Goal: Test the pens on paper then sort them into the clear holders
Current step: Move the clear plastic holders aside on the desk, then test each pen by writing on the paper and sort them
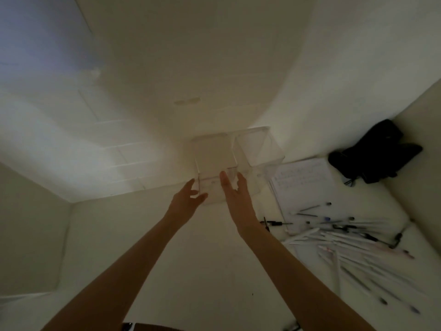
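Clear plastic, the left holder (212,158) and right holder (260,146) stand side by side on the pale surface (202,259). The left hand (188,199) curves its fingers at the left holder's near corner; grip unclear. The right hand (235,194) lays straight fingers against that holder's right side. Paper (303,177) and loose pens (346,237) lie to the right.
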Demonstrator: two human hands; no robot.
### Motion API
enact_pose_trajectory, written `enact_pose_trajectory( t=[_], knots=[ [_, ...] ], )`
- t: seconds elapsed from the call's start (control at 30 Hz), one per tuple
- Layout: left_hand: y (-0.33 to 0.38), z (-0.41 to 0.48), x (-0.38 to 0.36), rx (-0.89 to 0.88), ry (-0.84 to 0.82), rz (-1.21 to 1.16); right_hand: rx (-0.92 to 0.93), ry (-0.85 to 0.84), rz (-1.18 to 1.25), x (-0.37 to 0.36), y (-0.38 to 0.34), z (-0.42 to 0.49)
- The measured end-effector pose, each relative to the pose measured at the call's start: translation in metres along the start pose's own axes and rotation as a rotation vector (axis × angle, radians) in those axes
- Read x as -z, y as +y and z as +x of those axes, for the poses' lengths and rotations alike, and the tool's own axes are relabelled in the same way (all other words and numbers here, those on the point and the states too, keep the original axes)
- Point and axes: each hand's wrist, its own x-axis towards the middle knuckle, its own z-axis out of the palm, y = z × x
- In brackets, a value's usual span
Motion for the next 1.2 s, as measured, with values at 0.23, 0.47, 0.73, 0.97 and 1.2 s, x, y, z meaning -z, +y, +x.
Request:
enact_pose_trajectory(
  t=[0.23, 0.47, 0.73, 0.97, 1.2],
  knots=[
    [-0.029, -0.081, -0.08, -0.145, -0.288, 0.278, 0.02, 0.073, -0.366, 0.098, 0.087, -0.05],
    [-0.032, -0.063, -0.153, -0.5, -0.134, 0.442, 0.361, 0.113, -0.794, 0.197, 0.171, -0.039],
    [-0.067, -0.047, -0.186, -0.837, 0.155, 0.555, 0.726, 0.108, -1.049, 0.222, 0.213, -0.008],
    [-0.056, -0.068, -0.183, -0.781, 0.183, 0.534, 0.68, 0.118, -0.869, 0.236, 0.199, -0.036],
    [-0.042, -0.129, -0.192, -0.877, -0.048, 0.533, 0.713, 0.129, -0.898, 0.279, 0.217, -0.105]
  ],
)
